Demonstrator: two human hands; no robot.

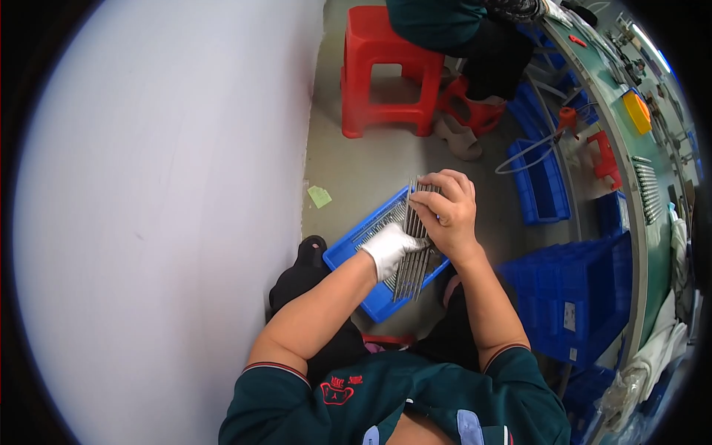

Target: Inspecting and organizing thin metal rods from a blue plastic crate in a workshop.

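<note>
My left hand [390, 249], in a white glove, is closed around a bundle of thin metal rods [410, 275] near their middle. The bare right hand [450, 211] grips the far ends of the same bundle between thumb and fingers. Both hands are above a blue plastic bin [343, 253], which stands between my legs. Inside the bin lie more metal rods [380, 227] in a row, partly hidden by my hands and the bundle.
A white wall [170, 222] rises on the left. A red stool [368, 30] and a seated person [445, 26] are ahead. Blue crates [567, 289] stack at right beneath a green-topped workbench [630, 137]. A yellow-green paper scrap [320, 196] lies on the floor.
</note>
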